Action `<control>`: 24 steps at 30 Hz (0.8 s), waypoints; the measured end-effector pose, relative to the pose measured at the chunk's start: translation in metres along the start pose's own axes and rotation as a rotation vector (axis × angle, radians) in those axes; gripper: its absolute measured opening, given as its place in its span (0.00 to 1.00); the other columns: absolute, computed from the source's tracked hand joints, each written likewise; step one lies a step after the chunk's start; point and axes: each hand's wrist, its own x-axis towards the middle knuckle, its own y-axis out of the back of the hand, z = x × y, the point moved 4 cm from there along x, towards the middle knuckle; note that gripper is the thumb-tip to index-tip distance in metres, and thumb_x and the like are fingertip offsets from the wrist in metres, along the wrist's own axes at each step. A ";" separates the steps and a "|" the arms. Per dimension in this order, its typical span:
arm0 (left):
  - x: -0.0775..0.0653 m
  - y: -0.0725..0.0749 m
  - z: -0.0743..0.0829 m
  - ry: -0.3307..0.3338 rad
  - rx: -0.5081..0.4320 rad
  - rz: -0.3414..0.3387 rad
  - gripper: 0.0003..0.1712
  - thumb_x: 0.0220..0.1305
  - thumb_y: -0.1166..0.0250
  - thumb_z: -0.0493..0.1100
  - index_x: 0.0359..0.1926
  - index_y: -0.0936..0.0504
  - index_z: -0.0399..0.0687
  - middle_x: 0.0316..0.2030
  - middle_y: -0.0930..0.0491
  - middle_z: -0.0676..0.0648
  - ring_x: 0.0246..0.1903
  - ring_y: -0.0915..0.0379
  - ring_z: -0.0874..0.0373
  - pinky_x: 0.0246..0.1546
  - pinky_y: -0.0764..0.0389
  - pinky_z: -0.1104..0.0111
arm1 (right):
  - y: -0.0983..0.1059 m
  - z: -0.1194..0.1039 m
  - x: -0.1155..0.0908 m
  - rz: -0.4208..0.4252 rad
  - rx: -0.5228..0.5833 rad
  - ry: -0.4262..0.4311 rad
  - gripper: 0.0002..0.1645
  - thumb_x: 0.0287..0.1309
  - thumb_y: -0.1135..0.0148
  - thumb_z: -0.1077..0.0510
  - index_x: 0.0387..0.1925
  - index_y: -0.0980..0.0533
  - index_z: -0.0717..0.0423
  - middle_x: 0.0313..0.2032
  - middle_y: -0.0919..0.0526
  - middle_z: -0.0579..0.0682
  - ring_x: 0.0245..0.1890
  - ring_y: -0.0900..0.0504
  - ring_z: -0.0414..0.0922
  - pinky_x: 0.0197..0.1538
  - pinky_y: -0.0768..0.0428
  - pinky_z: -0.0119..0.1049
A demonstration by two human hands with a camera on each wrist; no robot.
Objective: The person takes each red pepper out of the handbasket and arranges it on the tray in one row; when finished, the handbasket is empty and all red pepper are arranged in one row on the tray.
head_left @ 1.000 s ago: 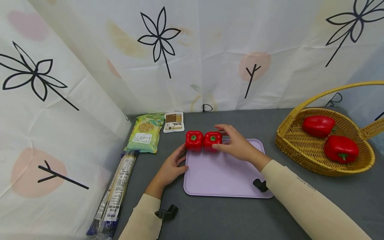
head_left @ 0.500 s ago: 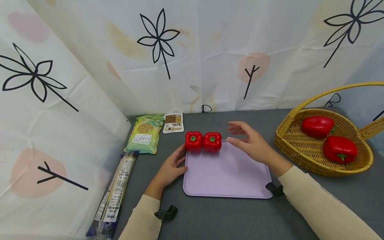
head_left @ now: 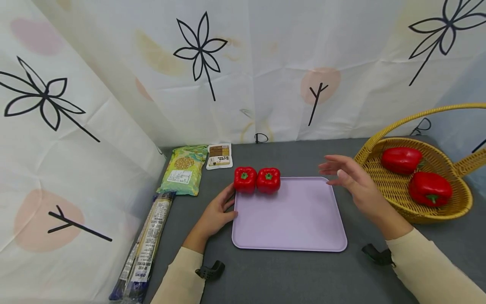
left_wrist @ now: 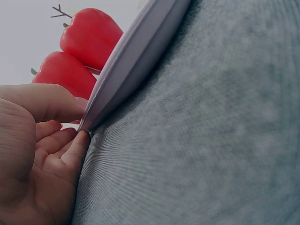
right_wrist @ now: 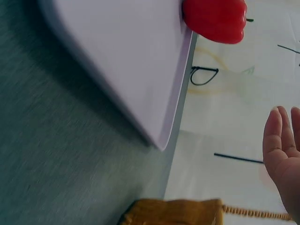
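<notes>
Two red bell peppers (head_left: 245,180) (head_left: 268,180) stand side by side at the back left of a lilac tray (head_left: 292,215), green stems up. At the tray's left edge, my left hand (head_left: 214,213) has its thumb at the rim and its relaxed fingers along the outside, close to the left pepper. The left wrist view shows the thumb (left_wrist: 56,103) right at the tray rim. My right hand (head_left: 357,185) holds nothing; its fingers are loosely extended above the gap between tray and basket. Two more red bell peppers (head_left: 401,160) (head_left: 430,189) lie in the yellow wicker basket (head_left: 379,200).
On the left are a green-yellow food bag (head_left: 184,169), a small white-brown packet (head_left: 220,156) and long labelled packages (head_left: 146,245). A patterned white curtain (head_left: 265,84) hangs behind the grey table (head_left: 284,274). The basket has a high arched handle (head_left: 429,111).
My right hand has left the right-hand pepper and moved right across the tray, to beside the basket. My left hand and both peppers on the tray have stayed in place.
</notes>
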 end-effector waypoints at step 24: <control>0.000 0.000 -0.001 -0.007 -0.004 0.001 0.53 0.64 0.35 0.19 0.87 0.46 0.38 0.84 0.45 0.41 0.81 0.46 0.48 0.74 0.32 0.57 | 0.115 -0.009 -0.068 0.214 0.155 0.084 0.28 0.87 0.59 0.63 0.78 0.39 0.74 0.69 0.23 0.62 0.67 0.24 0.51 0.62 0.20 0.30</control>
